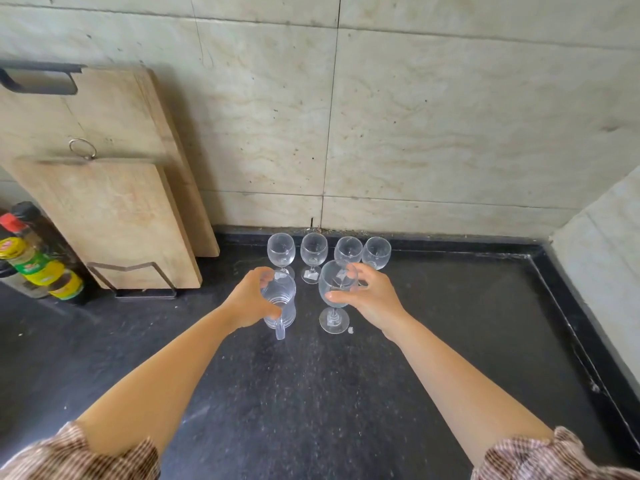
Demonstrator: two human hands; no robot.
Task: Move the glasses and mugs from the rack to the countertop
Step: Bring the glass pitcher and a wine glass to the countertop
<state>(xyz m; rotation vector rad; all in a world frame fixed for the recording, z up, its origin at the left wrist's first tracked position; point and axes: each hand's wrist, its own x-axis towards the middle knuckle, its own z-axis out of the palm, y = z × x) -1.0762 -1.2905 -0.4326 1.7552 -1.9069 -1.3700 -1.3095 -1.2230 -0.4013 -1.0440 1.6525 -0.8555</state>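
Note:
On the black countertop (311,393) my left hand (247,299) grips a clear ribbed glass mug (282,303) by its rim and side, its handle pointing toward me. My right hand (370,297) holds the bowl of a clear wine glass (334,292), whose foot rests on the counter. Behind them, near the wall, stands a row of several upright wine glasses (313,252). No rack is in view.
Two wooden cutting boards (104,202) lean against the tiled wall at the left in a metal stand (145,289). Sauce bottles (34,261) stand at the far left. A raised black edge (571,323) and a side wall bound the counter on the right.

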